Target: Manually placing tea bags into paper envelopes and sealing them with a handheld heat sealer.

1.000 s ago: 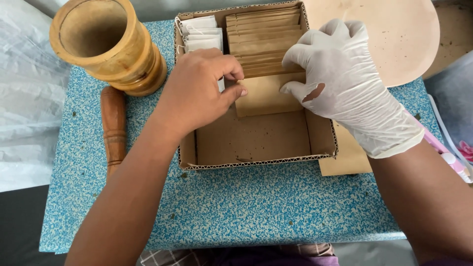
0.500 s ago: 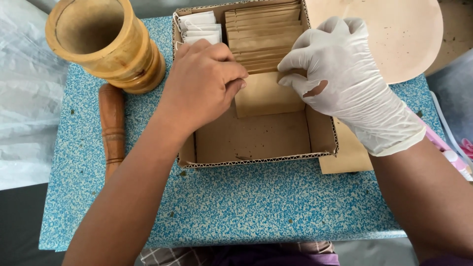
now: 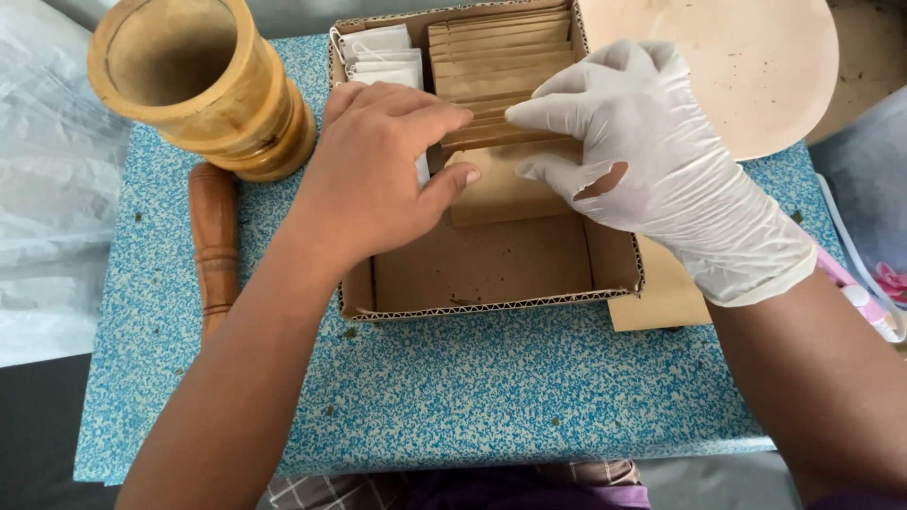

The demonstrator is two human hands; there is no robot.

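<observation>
Nearest you, the blue speckled table (image 3: 453,397) shows bare between your forearms. Beyond that, the open cardboard box (image 3: 491,307) sits at the middle, its near half showing only the floor of the box. Your bare left hand (image 3: 378,175) reaches into the box from the left, fingers curled together, the thumb tip pressed on the front brown paper envelope (image 3: 505,189). Your right hand (image 3: 652,161), in a torn white glove, comes in from the right with fingers spread, the forefinger lying along the envelope's top edge; whether it pinches the envelope you cannot tell. The envelope stands tilted at the front of a row of brown envelopes (image 3: 501,47) filling the far right part of the box. White tea bags (image 3: 378,52) fill the far left corner.

Left of the box lies a wooden pestle (image 3: 213,241), and farther off stands the wooden mortar (image 3: 198,85). A round pale board (image 3: 737,66) lies at far right.
</observation>
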